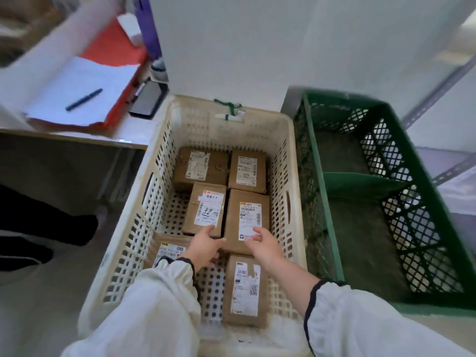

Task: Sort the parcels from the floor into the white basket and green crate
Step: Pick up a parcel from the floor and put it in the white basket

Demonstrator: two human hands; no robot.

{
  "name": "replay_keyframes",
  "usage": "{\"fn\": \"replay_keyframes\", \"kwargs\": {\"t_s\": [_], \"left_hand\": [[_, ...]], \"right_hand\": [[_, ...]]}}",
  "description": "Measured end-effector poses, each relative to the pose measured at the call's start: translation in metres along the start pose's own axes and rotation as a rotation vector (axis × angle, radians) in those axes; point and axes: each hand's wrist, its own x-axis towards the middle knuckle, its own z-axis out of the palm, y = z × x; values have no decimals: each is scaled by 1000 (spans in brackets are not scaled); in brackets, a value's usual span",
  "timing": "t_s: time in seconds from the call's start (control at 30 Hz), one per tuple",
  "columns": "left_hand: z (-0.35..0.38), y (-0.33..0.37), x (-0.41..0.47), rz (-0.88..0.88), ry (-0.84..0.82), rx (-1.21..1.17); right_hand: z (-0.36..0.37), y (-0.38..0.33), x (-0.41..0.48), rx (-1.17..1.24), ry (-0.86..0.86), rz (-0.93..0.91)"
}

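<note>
Inside the white basket [286, 140] 6 labelled cardboard parcels [244, 289] lie flat; the green crate [320, 176] beside it looks empty. The left hand [206, 244] reaches the middle-left parcel [206, 210] and the right hand [264, 244] the middle-right parcel [247, 215], both with loose fingers gripping nothing. This looks like placing or tidying; next, probably withdrawing both hands for another parcel.

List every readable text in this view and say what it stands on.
"超": handwritten on the label of the middle-left parcel.
"0811", roughly: handwritten at that label's top.
Printed text on the other parcels in the white basket: too small and blurred to read.
</note>
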Motion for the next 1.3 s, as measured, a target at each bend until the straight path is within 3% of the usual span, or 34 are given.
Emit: {"fn": "replay_keyframes", "kwargs": {"t_s": [0.17, 0.33, 0.6, 0.77, 1.07, 1.3], "left_hand": [[-52, 18, -52, 96, 188, -98], [-96, -7, -120, 126, 411, -152], [-96, -112, -239, -67, 740, -385], [-71, -198, -320, -216, 918, -498], [13, -326, -466, -366, 1108, -616], [115, -411, -561, -489, 1227, -790]], "right_hand": [[-3, -50, -12, -174, -120, -289], [7, -93, -31, -343, -256, -513], [91, -104, -107, -489, -590, -733], [157, -72, -177, -603, -753, -871], [225, 26, -306, -1093, -937, -1279], [247, 133, -396, -1193, -1143, -1315]]}}
